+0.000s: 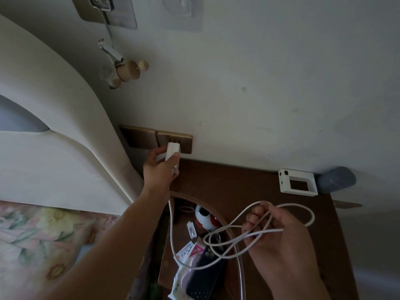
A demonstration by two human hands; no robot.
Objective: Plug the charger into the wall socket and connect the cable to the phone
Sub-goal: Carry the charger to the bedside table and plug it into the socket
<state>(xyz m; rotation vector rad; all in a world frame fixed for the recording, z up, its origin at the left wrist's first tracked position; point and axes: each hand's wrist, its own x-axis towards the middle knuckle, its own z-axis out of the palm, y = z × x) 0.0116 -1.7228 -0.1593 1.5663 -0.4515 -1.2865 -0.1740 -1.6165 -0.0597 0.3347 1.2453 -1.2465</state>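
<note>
Right hand (279,239) gripping looped cable (238,232), left hand (159,167) aiming charger (172,151) prongs at socket (174,141)

White charger (172,150) (prongs out) at socket (174,141)

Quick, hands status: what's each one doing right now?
Left hand: closed on the white charger, prongs at the wall socket, not fully in.
Right hand: closed around loops of the white cable.

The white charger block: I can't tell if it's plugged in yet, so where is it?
In the left hand, the white charger block sits at the brass wall socket, prongs partly visible.
</note>
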